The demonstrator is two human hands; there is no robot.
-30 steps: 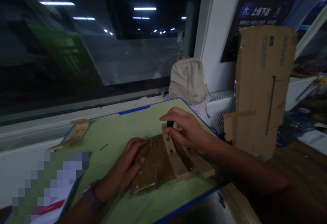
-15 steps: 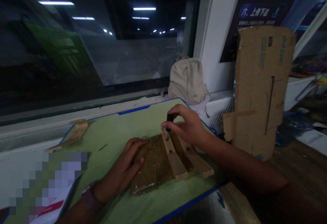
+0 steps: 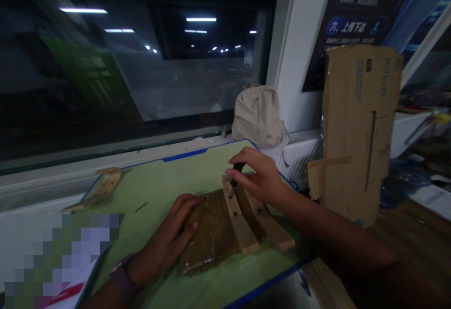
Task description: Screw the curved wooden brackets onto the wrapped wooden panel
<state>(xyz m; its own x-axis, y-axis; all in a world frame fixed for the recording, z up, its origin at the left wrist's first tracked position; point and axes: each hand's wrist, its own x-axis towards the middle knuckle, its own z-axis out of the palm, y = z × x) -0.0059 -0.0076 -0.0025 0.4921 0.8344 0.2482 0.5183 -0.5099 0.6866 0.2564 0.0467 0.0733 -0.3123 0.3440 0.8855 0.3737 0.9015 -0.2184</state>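
Note:
My right hand grips the black handle of a short screwdriver between thumb and fingers. Its tip meets the far hole of a pale curved wooden piece, which has another hole nearer me. A second curved wooden piece lies to the right, partly under my right hand. Both rest across a brown wooden board that looks wrapped in clear film. My left hand lies with fingers stretched over the board's left edge.
The green tabletop has a blue edge. Another curved wooden piece sits at its far left, with a thin dark rod nearby. A beige backpack stands on the sill; flattened cardboard leans at right.
The screwdriver handle leans further to the right, and my right hand has shifted slightly with it. My left hand stays on the board. The whole view has tilted up a little.

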